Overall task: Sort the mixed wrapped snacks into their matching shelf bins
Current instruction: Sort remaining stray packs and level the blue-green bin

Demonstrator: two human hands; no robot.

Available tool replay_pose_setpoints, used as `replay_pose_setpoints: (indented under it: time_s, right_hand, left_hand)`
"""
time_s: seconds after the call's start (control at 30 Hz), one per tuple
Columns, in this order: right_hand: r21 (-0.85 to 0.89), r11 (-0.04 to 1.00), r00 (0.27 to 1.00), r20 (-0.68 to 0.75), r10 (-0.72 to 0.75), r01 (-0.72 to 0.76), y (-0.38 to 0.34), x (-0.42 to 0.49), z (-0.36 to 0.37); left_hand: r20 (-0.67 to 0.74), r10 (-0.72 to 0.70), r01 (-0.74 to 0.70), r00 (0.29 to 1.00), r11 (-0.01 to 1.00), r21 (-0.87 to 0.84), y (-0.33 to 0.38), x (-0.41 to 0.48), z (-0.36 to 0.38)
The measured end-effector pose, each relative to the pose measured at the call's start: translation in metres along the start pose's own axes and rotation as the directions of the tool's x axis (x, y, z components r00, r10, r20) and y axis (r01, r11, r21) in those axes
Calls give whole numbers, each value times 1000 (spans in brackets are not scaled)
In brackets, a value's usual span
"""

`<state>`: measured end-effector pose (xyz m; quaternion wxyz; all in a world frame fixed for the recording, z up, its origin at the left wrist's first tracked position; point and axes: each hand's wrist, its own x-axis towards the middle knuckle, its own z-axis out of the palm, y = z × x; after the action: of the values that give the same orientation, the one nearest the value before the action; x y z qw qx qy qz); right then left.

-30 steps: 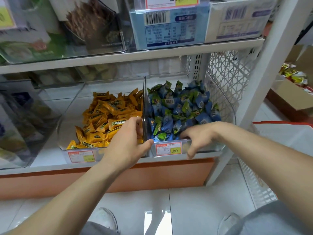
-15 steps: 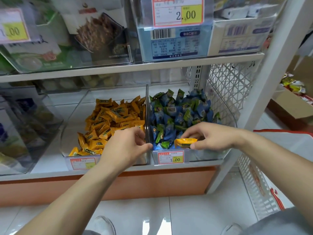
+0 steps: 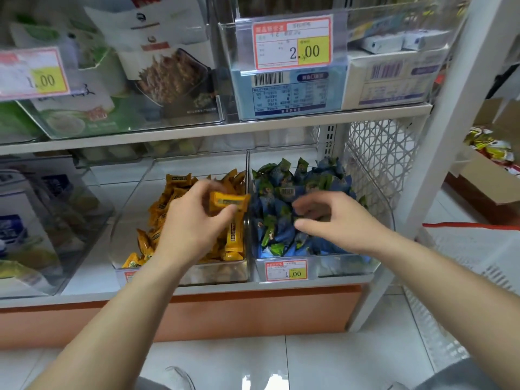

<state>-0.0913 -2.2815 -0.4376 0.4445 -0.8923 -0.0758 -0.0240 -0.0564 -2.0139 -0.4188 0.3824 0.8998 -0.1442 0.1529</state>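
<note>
Two clear bins stand side by side on the lower shelf. The left bin point(image 3: 197, 274) holds several orange wrapped snacks point(image 3: 233, 243); the right bin point(image 3: 343, 267) holds a heap of blue and green wrapped snacks point(image 3: 284, 190). My left hand point(image 3: 194, 220) pinches one orange wrapped snack point(image 3: 228, 202) above the divider between the bins. My right hand point(image 3: 332, 218) hovers over the blue heap, fingers loosely curled, holding nothing.
A white shelf post point(image 3: 439, 142) and a lattice side panel point(image 3: 377, 153) bound the right bin. The upper shelf point(image 3: 213, 128) carries clear bins of boxed goods with price tags. A cardboard box point(image 3: 486, 181) of snacks sits on the floor at right.
The orange snack passed from my right hand to my left hand and rose over the divider. My right hand now holds nothing above the blue bin.
</note>
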Motion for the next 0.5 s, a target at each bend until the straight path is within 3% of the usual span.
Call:
replay_pose_setpoints:
  time_s: [0.1, 0.2, 0.27, 0.37, 0.5]
  right_hand:
    - [-293, 956, 999, 19, 32, -25, 16, -12, -8]
    - [-447, 891, 996, -43, 73, -85, 27, -28, -12]
    - [-510, 848, 990, -81, 119, -144, 31, -45, -13]
    - [-634, 762, 991, -72, 115, -135, 38, -66, -6]
    - [-616, 762, 968, -246, 57, -201, 43, -67, 2]
  left_hand:
    - [36, -113, 93, 993, 932, 351, -23, 4, -11]
    - [8, -67, 56, 998, 891, 450, -17, 6, -11]
    - [8, 105, -99, 994, 911, 399, 3, 1, -1]
    - [195, 274, -312, 942, 927, 207, 38, -7, 33]
    - [532, 201, -280, 822, 957, 70, 68, 14, 99]
